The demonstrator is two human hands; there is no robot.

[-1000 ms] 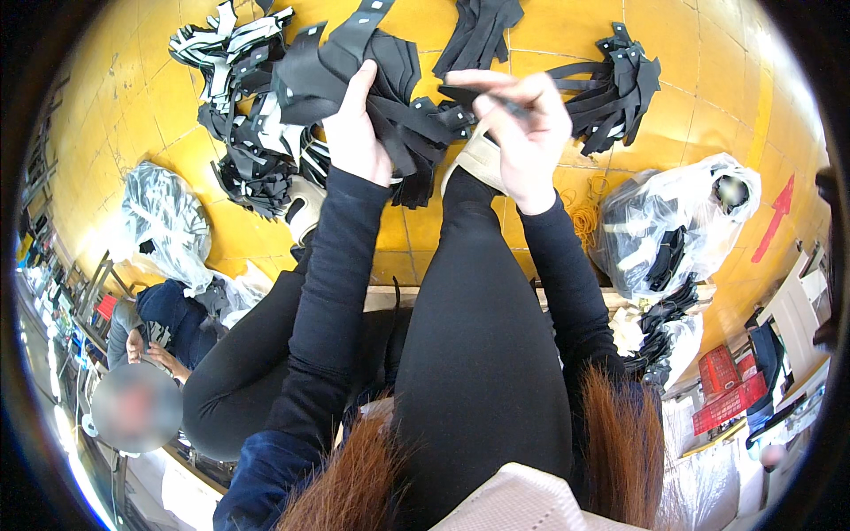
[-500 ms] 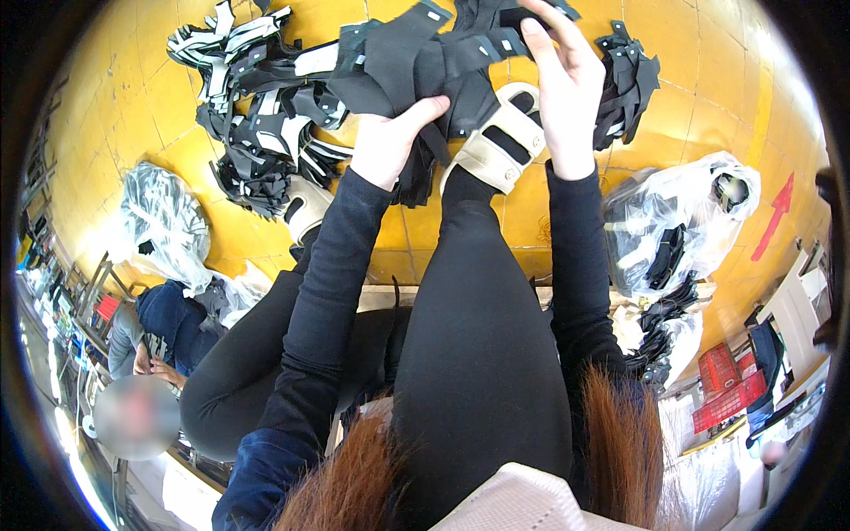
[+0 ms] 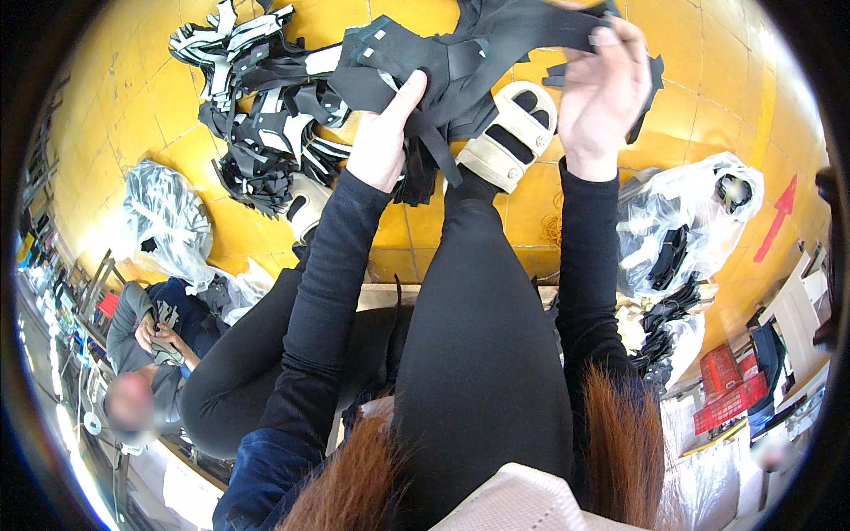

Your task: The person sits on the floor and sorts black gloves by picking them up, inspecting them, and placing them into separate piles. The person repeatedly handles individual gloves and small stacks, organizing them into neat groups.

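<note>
We hold one bundle of black straps between both hands, above the yellow tiled floor.

Nearest us, our left hand (image 3: 382, 142) clenches the bundle of black straps (image 3: 443, 75) at its lower left end; its long axis rises rightward to our right hand (image 3: 604, 93), whose fingers pinch the upper end. Beyond, a heap of black-and-white strap pieces (image 3: 257, 106) lies near the yellow tiled floor's (image 3: 133, 97) far left edge.

- Yellow tiled floor (image 3: 133, 106) carries everything.
- A heap of black-and-white straps (image 3: 257, 106) lies on it.
- Clear plastic bags (image 3: 164, 221) lie left and right.
- A red arrow (image 3: 777, 217) marks it.
</note>
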